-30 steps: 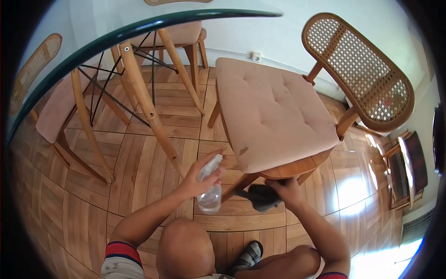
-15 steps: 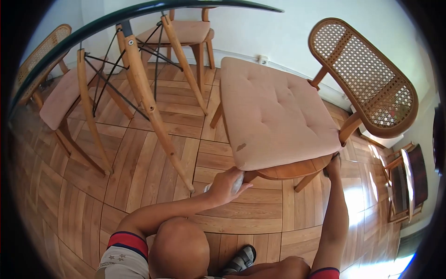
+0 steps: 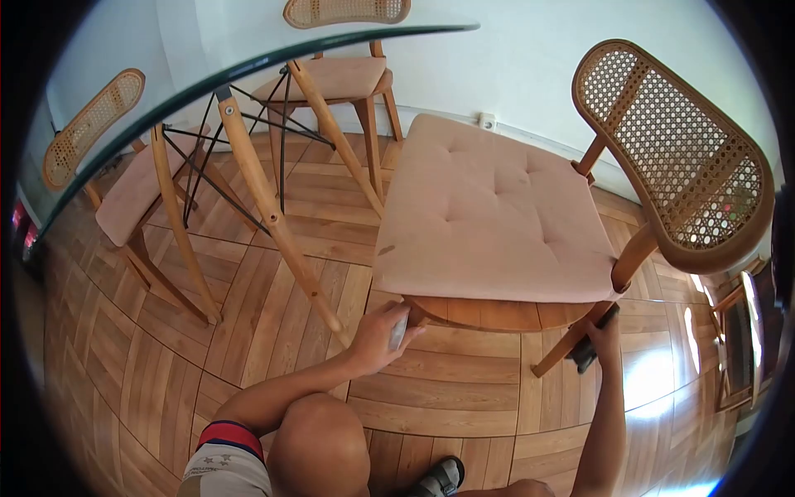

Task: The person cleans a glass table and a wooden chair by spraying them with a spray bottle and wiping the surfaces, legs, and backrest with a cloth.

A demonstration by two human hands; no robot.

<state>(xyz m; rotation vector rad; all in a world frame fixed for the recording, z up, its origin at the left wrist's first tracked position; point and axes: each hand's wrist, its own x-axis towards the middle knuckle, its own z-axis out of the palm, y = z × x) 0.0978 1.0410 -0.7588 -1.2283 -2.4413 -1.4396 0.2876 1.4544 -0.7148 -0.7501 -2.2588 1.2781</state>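
A wooden chair with a pink tufted cushion (image 3: 497, 215) and a woven cane backrest (image 3: 675, 149) stands before me. A dark mark shows near the cushion's left corner. My left hand (image 3: 379, 341) is closed on a pale, greyish object (image 3: 398, 333) beside the chair's leg at the front left corner, under the seat edge. My right hand (image 3: 607, 335) is closed round a black object (image 3: 585, 354), close against the chair leg (image 3: 563, 349) below the backrest side. What the black object is cannot be made out.
A glass-topped table (image 3: 273, 58) with wooden legs (image 3: 257, 178) and black rods stands at the left. Two similar chairs, one at the left (image 3: 137, 186) and one behind (image 3: 339, 79), are beyond it. A wall socket (image 3: 487, 121) and more furniture (image 3: 737, 348) show too.
My right hand has moved lower along the chair leg, and the black object shows more. The camera view has shifted, and the cushion sits differently over the seat, with more wood bared at the front left.
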